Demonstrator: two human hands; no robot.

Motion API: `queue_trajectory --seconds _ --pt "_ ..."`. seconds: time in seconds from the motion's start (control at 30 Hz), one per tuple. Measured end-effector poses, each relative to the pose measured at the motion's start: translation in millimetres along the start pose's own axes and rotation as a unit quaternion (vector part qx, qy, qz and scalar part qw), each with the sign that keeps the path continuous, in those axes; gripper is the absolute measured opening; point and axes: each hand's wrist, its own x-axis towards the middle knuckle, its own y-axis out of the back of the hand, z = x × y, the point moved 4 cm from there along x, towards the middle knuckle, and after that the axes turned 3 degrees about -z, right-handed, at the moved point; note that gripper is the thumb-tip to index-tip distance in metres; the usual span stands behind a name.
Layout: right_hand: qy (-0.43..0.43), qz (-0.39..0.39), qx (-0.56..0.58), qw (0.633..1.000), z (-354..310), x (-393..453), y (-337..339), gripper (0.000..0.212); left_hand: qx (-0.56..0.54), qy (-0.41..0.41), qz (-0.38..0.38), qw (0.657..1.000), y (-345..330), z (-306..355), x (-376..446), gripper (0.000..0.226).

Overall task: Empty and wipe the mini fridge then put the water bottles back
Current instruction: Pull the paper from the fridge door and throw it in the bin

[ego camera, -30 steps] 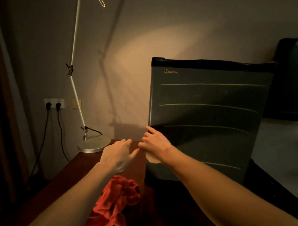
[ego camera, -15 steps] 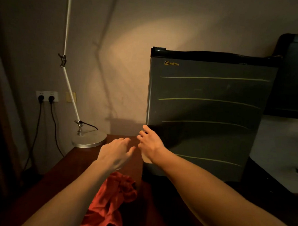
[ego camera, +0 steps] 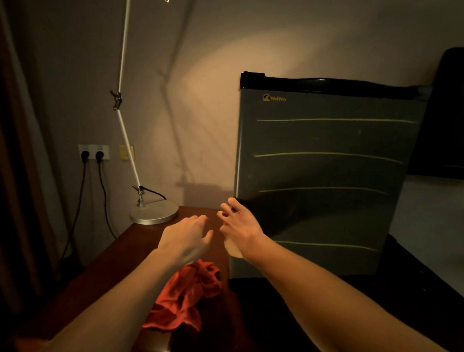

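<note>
Nearest, the red cloth (ego camera: 185, 299) lies crumpled on the wooden table (ego camera: 131, 254): soft, light, taken anywhere. Left hand (ego camera: 187, 239) hovers relaxed, holding nothing. Right hand (ego camera: 240, 225), fingers spread, reaches the closed mini fridge (ego camera: 324, 174) door's left edge: rigid, probably heavy; pull there.

Your mini fridge (ego camera: 323, 180) stands upright with its door closed: a dark grey front with thin pale horizontal lines, a small gold logo at its upper left and a black top band. Just left of its lower corner, a crumpled red cloth (ego camera: 185, 299) lies on the counter (ego camera: 109, 271).
</note>
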Motion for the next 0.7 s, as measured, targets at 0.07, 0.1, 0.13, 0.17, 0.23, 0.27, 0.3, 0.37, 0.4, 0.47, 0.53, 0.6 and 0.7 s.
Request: queue_trajectory --seconds 0.07,0.1,0.13,0.17,0.23,0.27,0.3,0.37,0.4,0.47,0.53,0.6,0.7 --pt "-0.009 0.007 0.016 1.0 -6.8 -13.8 6.4 0.04 -0.006 0.007 -0.007 1.0 1.3 3.5 -7.0 0.038" --pt "-0.016 0.01 0.027 0.999 -10.7 -21.7 11.5 0.04 -0.005 0.011 -0.01 1.0 2.1 5.3 -11.7 0.037" --pt "-0.023 0.015 0.038 0.999 -14.5 -31.3 17.6 0.041 -0.003 0.013 -0.014 1.0 2.6 7.3 -17.2 0.037" --pt "-0.028 0.023 0.046 0.998 -18.0 -41.9 23.8 0.041 -0.001 0.015 -0.017 1.0 3.4 9.7 -23.2 0.037" --pt "-0.041 0.034 0.061 0.997 -24.2 -67.2 35.7 0.04 0.003 0.017 -0.016 1.0 4.2 14.9 -36.5 0.036" --pt "-0.046 0.036 0.067 0.996 -27.6 -80.6 41.1 0.04 0.005 0.017 -0.017 1.0 4.6 18.4 -43.6 0.035" --pt "-0.052 0.038 0.074 0.995 -31.9 -93.2 46.1 0.04 0.005 0.017 -0.021 1.0 4.7 22.8 -50.9 0.033" --pt "-0.078 0.048 0.092 0.992 -41.2 -117.0 56.4 0.037 0.01 0.015 -0.026 1.0 4.6 33.2 -65.8 0.03" --pt "-0.092 0.052 0.095 0.99 -46.2 -126.9 61.2 0.034 0.014 0.014 -0.03 0.999 3.7 38.2 -73.2 0.029" --pt "-0.105 0.04 0.097 0.989 -55.8 -146.1 70.6 0.033 0.014 0.002 -0.038 0.999 -0.6 48.2 -88.2 0.024" --pt "-0.114 0.006 0.104 0.988 -65.7 -156.7 76.4 0.032 0.001 -0.013 -0.045 0.999 -8.1 52.5 -97.6 0.022" --pt "-0.119 -0.028 0.124 0.985 -76.5 -169.8 75.8 0.028 -0.018 -0.04 -0.056 0.997 -15.7 60.4 -105.5 0.024" --pt "-0.133 -0.03 0.199 0.97 -82.6 -185.7 66.3 0.028 -0.018 -0.063 -0.064 0.996 -20.7 77.8 -109.1 0.025"
